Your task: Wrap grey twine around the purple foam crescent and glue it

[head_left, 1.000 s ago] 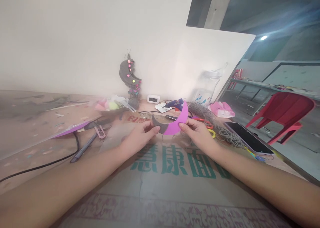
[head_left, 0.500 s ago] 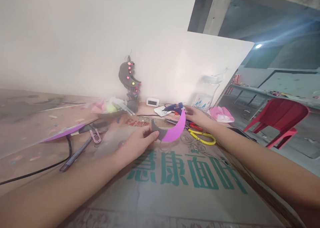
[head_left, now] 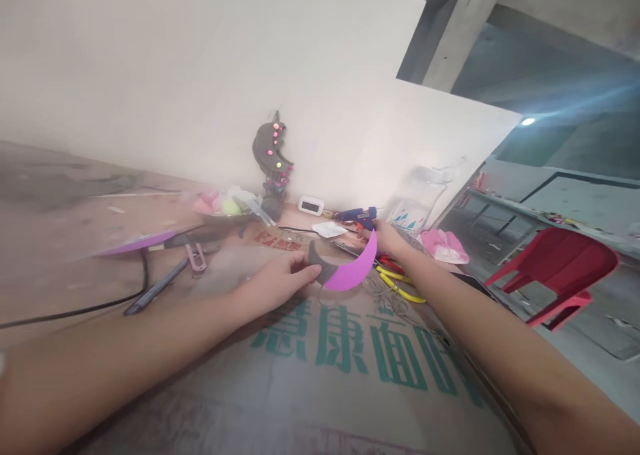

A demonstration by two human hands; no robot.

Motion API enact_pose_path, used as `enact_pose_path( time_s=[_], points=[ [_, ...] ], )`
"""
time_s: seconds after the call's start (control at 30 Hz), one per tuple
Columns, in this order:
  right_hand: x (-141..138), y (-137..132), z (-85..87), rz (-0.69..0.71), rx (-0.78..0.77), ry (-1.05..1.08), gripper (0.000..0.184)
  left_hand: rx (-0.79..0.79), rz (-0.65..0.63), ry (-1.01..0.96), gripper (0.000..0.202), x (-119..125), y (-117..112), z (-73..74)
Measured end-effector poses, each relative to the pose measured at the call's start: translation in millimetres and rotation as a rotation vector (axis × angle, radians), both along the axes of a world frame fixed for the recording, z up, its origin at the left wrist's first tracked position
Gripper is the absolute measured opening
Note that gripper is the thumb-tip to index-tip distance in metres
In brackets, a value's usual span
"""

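Observation:
My left hand [head_left: 285, 278] pinches the dark end of a crescent cutout [head_left: 354, 274], which is bright purple over the rest of its face. The crescent is held tilted above the cardboard, its purple tip rising toward my right hand. My right hand [head_left: 389, 236] is closed round the handle of a blue glue gun [head_left: 357, 216] behind that tip; the crescent partly hides the fingers. A white piece of paper [head_left: 329, 230] lies just below the gun's nozzle. Yellow-handled scissors [head_left: 403, 288] rest under my right forearm.
A dark crescent ornament with pom-poms [head_left: 273, 150] hangs against the wall. Near it are a small white clock [head_left: 311, 206], a bowl of pom-poms [head_left: 225, 216], a clear jug [head_left: 417, 198] and a pink bag [head_left: 444, 246]. A pink-handled cutter [head_left: 196, 255] and black cable [head_left: 143, 275] lie left.
The view has tilted and shifted slightly. The glue gun has moved a little away from the white paper with my right hand. My left hand still holds the crescent.

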State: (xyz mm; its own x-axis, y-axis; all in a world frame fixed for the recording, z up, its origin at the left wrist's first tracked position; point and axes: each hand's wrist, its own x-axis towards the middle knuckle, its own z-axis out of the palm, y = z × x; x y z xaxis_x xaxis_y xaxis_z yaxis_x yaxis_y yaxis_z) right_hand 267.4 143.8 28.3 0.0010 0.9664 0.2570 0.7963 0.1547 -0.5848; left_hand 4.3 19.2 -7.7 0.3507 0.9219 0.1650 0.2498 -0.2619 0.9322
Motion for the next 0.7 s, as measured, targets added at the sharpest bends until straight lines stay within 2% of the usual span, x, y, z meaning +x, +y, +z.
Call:
enact_pose_path(
  time_s=[0.17, 0.3, 0.37, 0.43, 0.5, 0.6, 0.7],
  points=[
    [-6, -19, 17.4, -0.034, -0.018, 0.078, 0.025, -0.006, 0.024, -0.029, 0.025, 2, -4, 5.5],
    [-9, -48, 32.7, -0.033, -0.025, 0.127, 0.025, -0.030, 0.036, -0.024, 0.025, 2, -3, 6.2],
    [-10, -66, 36.8, 0.021, -0.047, 0.180, 0.024, -0.058, 0.039, -0.047, 0.025, 2, -1, 4.5],
    [-10, -82, 37.2, 0.093, -0.057, 0.267, 0.022, -0.096, 0.051, -0.086, 0.026, 1, 1, 1.6],
    [-8, -97, 34.4, 0.109, -0.022, 0.324, 0.022, -0.127, 0.061, -0.126, 0.027, 0, 2, -1.3],
    [-7, -115, 26.3, 0.066, 0.087, 0.331, 0.028, -0.136, 0.090, -0.158, 0.027, 1, 3, -2.2],
    [-10, -129, 15.2, 0.121, 0.214, 0.369, 0.027, -0.115, 0.119, -0.139, 0.026, 1, 1, 1.8]
  ],
)
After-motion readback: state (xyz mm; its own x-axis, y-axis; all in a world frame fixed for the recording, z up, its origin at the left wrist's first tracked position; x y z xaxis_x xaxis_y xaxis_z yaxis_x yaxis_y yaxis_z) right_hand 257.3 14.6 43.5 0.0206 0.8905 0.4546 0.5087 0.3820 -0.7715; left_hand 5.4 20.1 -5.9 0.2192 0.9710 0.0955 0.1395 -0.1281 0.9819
